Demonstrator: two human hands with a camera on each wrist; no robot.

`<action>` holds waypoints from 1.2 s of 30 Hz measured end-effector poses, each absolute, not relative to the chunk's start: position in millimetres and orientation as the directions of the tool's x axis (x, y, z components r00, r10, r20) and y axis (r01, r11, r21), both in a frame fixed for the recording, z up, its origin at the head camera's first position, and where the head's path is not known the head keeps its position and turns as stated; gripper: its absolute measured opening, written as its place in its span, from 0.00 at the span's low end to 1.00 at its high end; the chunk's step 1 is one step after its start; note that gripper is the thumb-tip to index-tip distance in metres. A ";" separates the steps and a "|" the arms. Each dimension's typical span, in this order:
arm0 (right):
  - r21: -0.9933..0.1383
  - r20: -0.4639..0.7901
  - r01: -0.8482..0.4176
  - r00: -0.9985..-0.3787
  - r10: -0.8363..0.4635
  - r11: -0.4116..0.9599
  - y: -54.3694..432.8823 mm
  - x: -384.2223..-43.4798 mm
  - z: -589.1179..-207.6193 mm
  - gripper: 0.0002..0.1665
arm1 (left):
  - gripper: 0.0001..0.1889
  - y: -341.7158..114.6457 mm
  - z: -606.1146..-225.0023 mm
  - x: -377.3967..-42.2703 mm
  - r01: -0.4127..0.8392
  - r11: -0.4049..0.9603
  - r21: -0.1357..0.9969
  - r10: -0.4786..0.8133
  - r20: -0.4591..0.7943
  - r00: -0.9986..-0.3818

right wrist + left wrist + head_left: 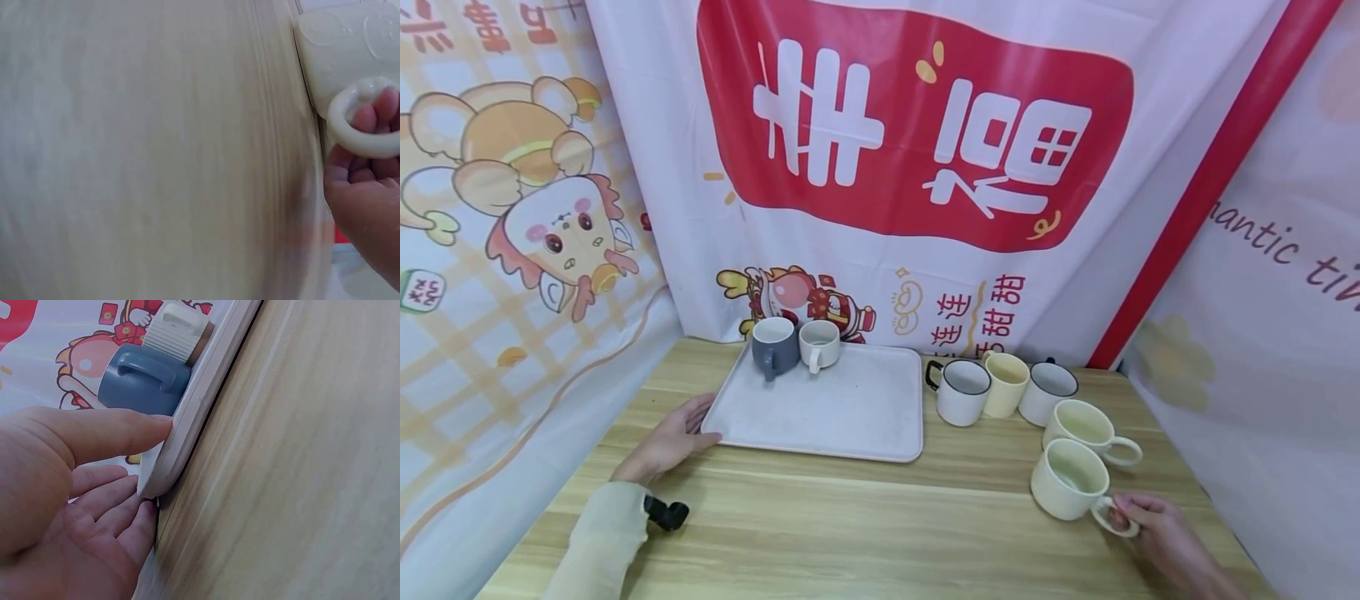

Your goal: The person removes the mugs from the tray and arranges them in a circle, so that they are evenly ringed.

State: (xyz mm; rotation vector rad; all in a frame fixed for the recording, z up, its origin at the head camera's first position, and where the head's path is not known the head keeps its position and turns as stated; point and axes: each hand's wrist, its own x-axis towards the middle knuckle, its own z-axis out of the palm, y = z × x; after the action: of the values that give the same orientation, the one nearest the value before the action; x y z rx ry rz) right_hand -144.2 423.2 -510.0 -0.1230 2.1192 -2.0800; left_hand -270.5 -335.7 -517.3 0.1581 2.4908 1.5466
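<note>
My left hand (672,435) is at the near left corner of a white rectangular tray (835,412). In the left wrist view the thumb (119,432) lies along the rim and the other fingers reach to the tray's underside. On the tray a dark grey-blue mug (778,354) and a small ribbed white cup (820,343) stand upright at the far left. My right hand (1165,533) grips the ring handle of a cream mug (1063,492), fingers passing through the loop in the right wrist view. That mug is upright, in front of another cream mug (1086,423).
Right of the tray stand a white mug with black rim (962,400), a pale yellow mug (1006,392) and a second black-rimmed white mug (1045,396). Printed curtains (887,225) hang behind and at both sides of the wooden table (880,533).
</note>
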 end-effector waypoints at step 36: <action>-0.591 0.108 -0.357 -0.924 -0.367 0.724 253.0 -258.0 -371.5 0.35 | 0.49 -337.1 -516.8 -271.9 -0.038 0.458 0.888 0.194 -0.142 -0.971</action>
State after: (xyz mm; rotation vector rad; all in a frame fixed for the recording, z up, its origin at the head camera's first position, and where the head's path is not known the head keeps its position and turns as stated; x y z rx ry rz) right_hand -258.0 253.0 -371.5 -0.6092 2.9010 -0.9892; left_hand -271.9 -337.1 -516.8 0.1353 2.4845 1.5228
